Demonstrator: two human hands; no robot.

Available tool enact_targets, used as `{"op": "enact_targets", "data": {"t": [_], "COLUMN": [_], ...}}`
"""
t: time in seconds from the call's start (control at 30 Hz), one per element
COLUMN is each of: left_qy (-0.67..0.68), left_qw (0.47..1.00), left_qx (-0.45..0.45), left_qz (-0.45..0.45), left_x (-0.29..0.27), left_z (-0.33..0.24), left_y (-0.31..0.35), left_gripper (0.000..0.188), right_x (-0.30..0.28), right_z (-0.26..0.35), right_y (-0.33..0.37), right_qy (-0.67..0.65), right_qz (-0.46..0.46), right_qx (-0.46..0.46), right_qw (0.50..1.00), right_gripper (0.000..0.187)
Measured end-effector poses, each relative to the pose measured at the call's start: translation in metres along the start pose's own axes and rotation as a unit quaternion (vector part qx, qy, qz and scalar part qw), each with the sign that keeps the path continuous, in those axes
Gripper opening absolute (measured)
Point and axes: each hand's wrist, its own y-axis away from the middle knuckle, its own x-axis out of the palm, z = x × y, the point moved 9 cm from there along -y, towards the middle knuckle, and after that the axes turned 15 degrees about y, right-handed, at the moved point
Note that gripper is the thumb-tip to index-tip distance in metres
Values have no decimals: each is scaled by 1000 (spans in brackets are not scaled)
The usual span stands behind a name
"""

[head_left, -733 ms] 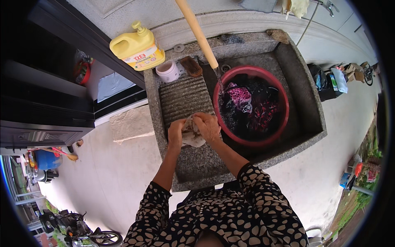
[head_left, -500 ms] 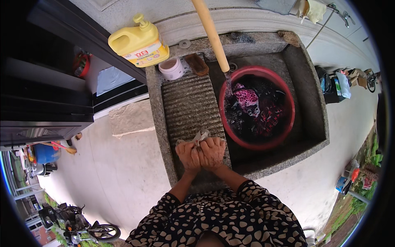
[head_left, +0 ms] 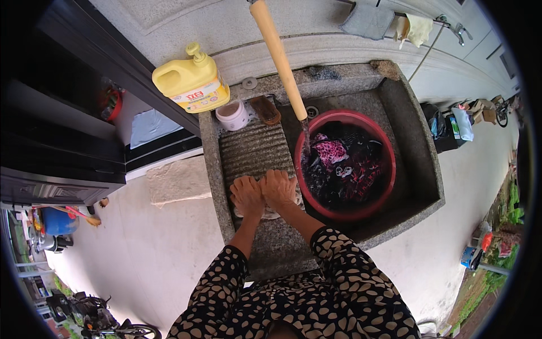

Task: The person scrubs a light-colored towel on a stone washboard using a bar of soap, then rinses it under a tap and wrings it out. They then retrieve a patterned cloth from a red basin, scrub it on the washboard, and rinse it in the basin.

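Both hands bear down side by side on a pale wet cloth (head_left: 271,214) on the ridged stone washboard (head_left: 257,148). My left hand (head_left: 247,196) and my right hand (head_left: 278,189) have their fingers curled over it, so most of the cloth is hidden under them. To the right, a red basin (head_left: 390,169) holds dark water with a pink patterned garment (head_left: 331,151) and other dark clothes soaking. Water runs into it from a long tan tube (head_left: 280,59). At the washboard's far end sit a white-pink tub (head_left: 232,115) and a brown scrubbing brush (head_left: 265,110).
A yellow pump jug (head_left: 192,85) stands at the far left corner of the stone sink (head_left: 420,152). Cloths (head_left: 415,29) hang on the wall beyond. A beige mat (head_left: 178,179) lies by the doorway; a motorcycle (head_left: 93,316) is parked at lower left.
My hands have pushed away from me along the washboard, with the cloth beneath them. The whole view has shifted slightly, and the sink sits lower in the picture.
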Motion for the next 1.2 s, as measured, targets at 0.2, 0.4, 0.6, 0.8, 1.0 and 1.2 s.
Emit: {"op": "enact_targets", "data": {"t": [0.2,0.4,0.6,0.8,1.0,1.2], "left_qy": [126,168,187,164,139,277], "left_qw": [990,978,978,984,989,960], "left_qx": [7,42,20,-26,-33,-36], "left_qz": [-56,-111,-92,-59,-42,1], "left_x": [-45,-64,-51,-45,-44,-37], "left_z": [-27,-33,-27,-21,-23,-23], "left_y": [6,10,11,6,3,-4], "left_gripper": [28,32,47,50,42,29], "right_x": [-215,-381,-378,-372,-250,3], "right_z": [17,-12,-24,13,25,-28], "right_y": [-40,-151,-223,-174,-81,24], "right_qy": [-106,7,120,70,-147,-123], "right_qz": [-350,-506,-319,-418,-316,-49], "right_qx": [-125,-79,-25,-223,-292,104], "right_qw": [922,859,940,878,890,986], "right_gripper": [40,57,19,16,17,23]}}
